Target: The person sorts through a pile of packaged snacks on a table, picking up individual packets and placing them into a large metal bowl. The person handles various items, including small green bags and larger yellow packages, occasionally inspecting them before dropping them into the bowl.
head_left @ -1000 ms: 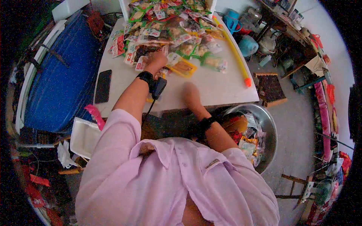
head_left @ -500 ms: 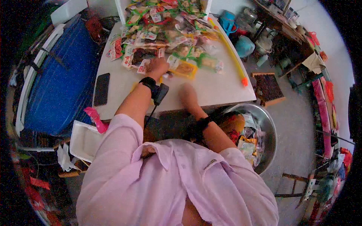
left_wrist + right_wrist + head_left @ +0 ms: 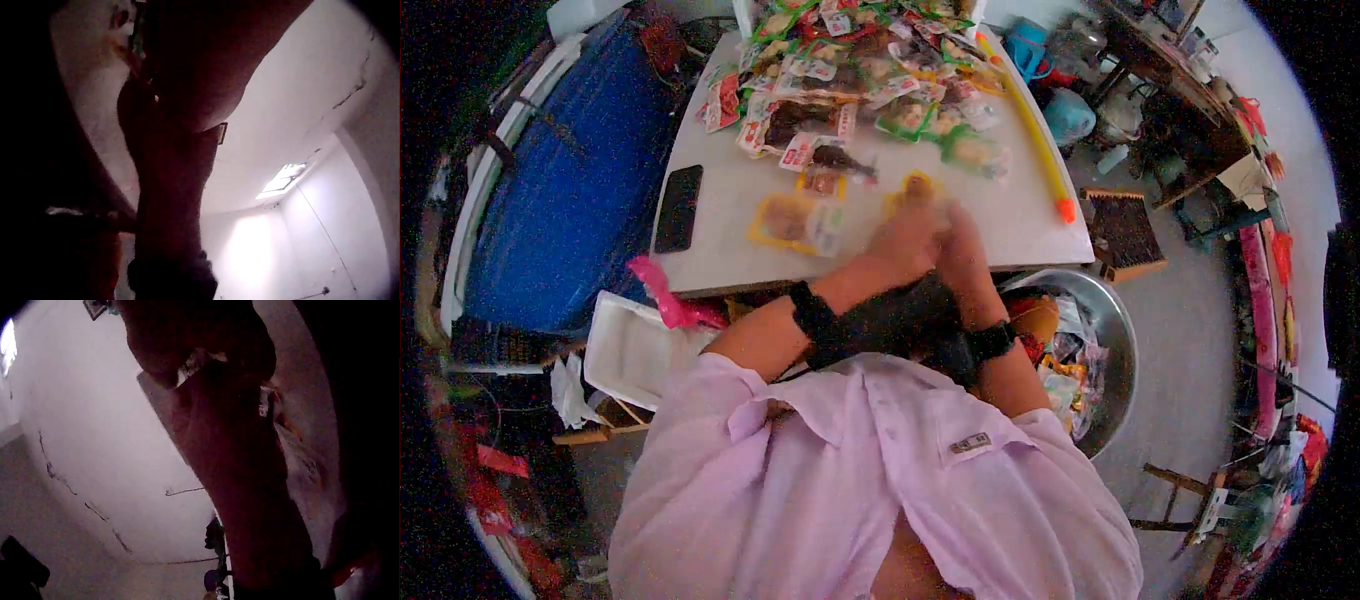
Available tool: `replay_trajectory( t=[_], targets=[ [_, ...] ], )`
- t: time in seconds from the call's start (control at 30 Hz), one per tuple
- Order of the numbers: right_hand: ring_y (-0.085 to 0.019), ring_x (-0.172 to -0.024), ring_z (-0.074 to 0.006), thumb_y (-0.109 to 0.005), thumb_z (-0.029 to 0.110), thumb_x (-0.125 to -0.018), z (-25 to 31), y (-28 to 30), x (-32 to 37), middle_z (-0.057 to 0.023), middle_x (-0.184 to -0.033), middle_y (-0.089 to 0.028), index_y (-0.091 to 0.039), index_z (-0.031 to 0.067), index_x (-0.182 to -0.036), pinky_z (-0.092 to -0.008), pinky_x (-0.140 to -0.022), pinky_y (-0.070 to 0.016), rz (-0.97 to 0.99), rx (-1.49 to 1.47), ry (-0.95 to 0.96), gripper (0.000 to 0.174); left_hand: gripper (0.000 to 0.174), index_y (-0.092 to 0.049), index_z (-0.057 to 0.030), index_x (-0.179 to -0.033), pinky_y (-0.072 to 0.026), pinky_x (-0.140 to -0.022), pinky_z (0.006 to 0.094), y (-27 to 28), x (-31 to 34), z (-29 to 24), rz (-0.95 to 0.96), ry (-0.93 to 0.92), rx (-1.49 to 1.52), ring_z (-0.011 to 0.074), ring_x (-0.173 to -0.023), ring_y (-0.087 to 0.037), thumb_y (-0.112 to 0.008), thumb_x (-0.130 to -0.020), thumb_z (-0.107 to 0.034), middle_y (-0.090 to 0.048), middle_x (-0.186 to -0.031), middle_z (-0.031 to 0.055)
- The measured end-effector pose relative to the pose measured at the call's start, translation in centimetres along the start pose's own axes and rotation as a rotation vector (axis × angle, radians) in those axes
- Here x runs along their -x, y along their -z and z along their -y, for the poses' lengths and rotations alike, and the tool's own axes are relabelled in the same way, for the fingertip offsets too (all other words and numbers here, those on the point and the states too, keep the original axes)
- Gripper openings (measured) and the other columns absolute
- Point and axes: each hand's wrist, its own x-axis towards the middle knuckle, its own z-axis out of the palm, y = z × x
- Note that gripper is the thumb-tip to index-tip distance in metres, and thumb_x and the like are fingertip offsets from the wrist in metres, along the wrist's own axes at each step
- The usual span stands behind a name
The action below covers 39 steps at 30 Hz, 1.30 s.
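A yellow packet [image 3: 915, 190] shows just beyond the fingers, over the near part of the table [image 3: 1020, 220], its lower end hidden by the hands. The left hand [image 3: 902, 243] and the right hand [image 3: 962, 248] lie close together below it, blurred, thumbs side by side or nearly so. In the right wrist view a pale printed scrap [image 3: 195, 364] shows in the crook of that hand, but the view is very dark. Whether either grip is clamped on the packet or merely against it, I cannot tell; neither looks spread wide.

Left of the hands lies a yellow-edged packet [image 3: 788, 218] with tan contents, soft in outline from blur, and just above it a smaller packet [image 3: 821, 182] with reddish-brown contents. Farther back, crinkled clear pouches with green, white and red print form a heap [image 3: 825, 72]. A smooth black phone [image 3: 679, 208] lies flat by the left edge; a slim yellow tube [image 3: 1032, 130] with an orange end runs along the right. Beside the table, a shiny round metal basin [image 3: 1118, 340] holds glossy wrappers.
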Motion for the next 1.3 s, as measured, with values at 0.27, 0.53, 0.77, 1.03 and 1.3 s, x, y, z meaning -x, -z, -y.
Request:
replay_trajectory(
  t=[0.27,0.53,0.77,1.03,1.3],
  targets=[
    [-0.05,-0.074,-0.0228,-0.049,0.01,-0.072,0.2,1.6,3.2,-0.0097,-0.078,-0.052,-0.049,0.0021,-0.085,-0.032,-0.061,-0.0417,-0.17,-0.286,-0.441,0.015,0.029,-0.046,-0.004,-0.088,-0.0368,-0.071,0.0417,3.8,3.2,-0.8,0.436,0.464,-0.14,0.0335,-0.086,-0.045,-0.052,-0.069,-0.025,-0.048,-0.091,0.0169],
    [-0.052,-0.076,-0.0227,-0.044,0.009,-0.076,4.0,2.3,4.7,-0.0102,-0.086,-0.051,-0.044,0.0029,-0.094,-0.0341,-0.065,-0.0451,-0.204,-0.889,-0.518,0.019,0.033,-0.048,-0.0043,-0.092,-0.0385,-0.071,0.0405,6.2,9.2,3.0,0.127,0.517,-0.434,0.0323,-0.084,-0.047,-0.052,-0.067,-0.025,-0.048,-0.092,0.017],
    [-0.052,-0.075,-0.0213,-0.043,0.009,-0.075,4.0,0.7,4.9,-0.0099,-0.086,-0.051,-0.044,0.0031,-0.092,-0.0324,-0.063,-0.0458,-0.018,-0.488,-0.413,0.018,0.014,-0.047,-0.0017,-0.074,-0.0382,-0.059,0.0412,6.2,8.8,4.7,0.044,0.637,-0.237,0.0343,-0.069,-0.047,-0.047,-0.069,-0.015,-0.049,-0.07,0.0179],
    [-0.052,-0.071,-0.0225,-0.051,0.011,-0.068,-0.9,-2.4,4.3,-0.0098,-0.082,-0.053,-0.048,0.0024,-0.087,-0.0293,-0.059,-0.0438,0.059,-0.212,-0.136,0.02,0.012,-0.048,-0.003,-0.073,-0.0376,-0.058,0.0424,6.1,9.0,4.1,-0.086,0.516,-0.316,0.034,-0.069,-0.047,-0.045,-0.07,-0.014,-0.05,-0.071,0.0165],
    [-0.051,-0.075,-0.0271,-0.057,0.015,-0.063,6.0,-3.0,2.0,-0.0138,-0.08,-0.054,-0.052,0.0024,-0.083,-0.0345,-0.066,-0.0408,0.421,0.587,-0.03,0.024,0.016,-0.049,-0.0042,-0.075,-0.0381,-0.055,0.0445,7.3,7.4,1.8,0.103,0.504,-0.431,0.0353,-0.063,-0.048,-0.044,-0.073,-0.019,-0.05,-0.07,0.0176]
  ],
)
